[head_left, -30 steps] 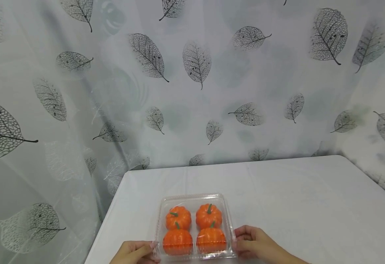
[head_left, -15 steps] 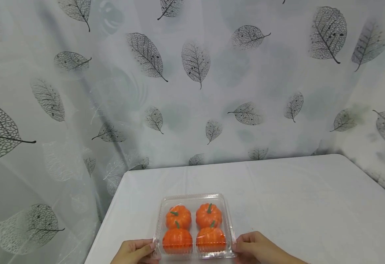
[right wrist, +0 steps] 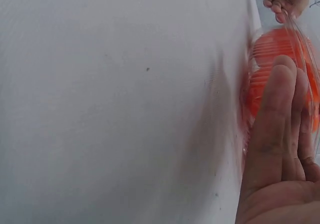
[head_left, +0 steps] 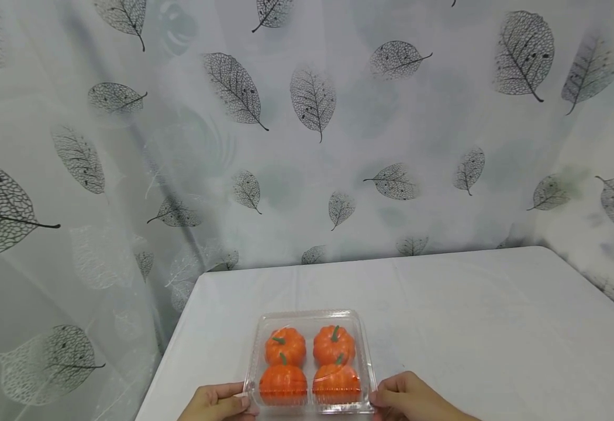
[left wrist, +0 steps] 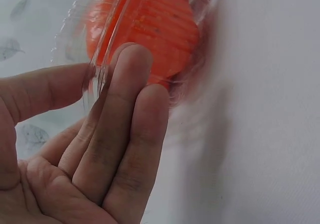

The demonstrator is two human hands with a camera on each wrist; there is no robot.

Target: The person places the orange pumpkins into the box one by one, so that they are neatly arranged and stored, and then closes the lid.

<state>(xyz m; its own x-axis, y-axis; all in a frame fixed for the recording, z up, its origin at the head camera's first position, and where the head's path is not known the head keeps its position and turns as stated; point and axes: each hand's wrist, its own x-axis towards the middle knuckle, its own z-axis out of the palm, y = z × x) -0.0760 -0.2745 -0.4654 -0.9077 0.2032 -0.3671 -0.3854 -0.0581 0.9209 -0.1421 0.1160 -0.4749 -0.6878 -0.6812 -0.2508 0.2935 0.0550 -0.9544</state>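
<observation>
A clear plastic clamshell box [head_left: 307,319] is at the near edge of the table, its lid down over several small orange pumpkins [head_left: 283,386] with green stems. At the box's near left corner, my left hand [head_left: 214,403] pinches the rim; the left wrist view shows the thumb on one side of the rim [left wrist: 97,76] and the fingers [left wrist: 131,68] on the other. My right hand [head_left: 409,397] grips the near right corner, thumb on top. Its long fingers [right wrist: 275,93] lie along the box's side in the right wrist view, partly hiding the pumpkins.
A white-covered table [head_left: 444,316] extends behind the box and far to the right. Its left edge runs close to my left hand. Behind it hangs a pale curtain [head_left: 338,158] with a dark leaf print, which also drapes down the left side.
My right hand has slid slightly down along the box's right side and its thumb has come over the near corner. The left hand and the box have barely moved.
</observation>
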